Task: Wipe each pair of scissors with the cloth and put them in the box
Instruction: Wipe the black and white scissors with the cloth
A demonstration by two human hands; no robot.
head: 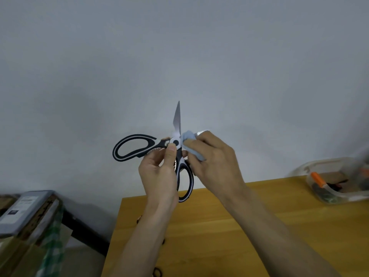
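A large pair of black-and-white kitchen scissors (137, 145) is held up in front of the wall, spread wide open, one blade pointing straight up. My left hand (159, 174) grips it at the pivot, thumb on the screw. My right hand (213, 160) pinches a light blue cloth (188, 136) against the base of the other blade, which is hidden under the cloth and fingers. The clear plastic box (339, 196) stands on the wooden table at the far right, with orange-handled scissors (319, 179) and dark items inside.
The wooden table (229, 236) fills the lower middle and right. Dark handle loops of more scissors (156, 272) peek out beside my left forearm. At the lower left stand cardboard boxes with a grey flat case (24, 210) on top.
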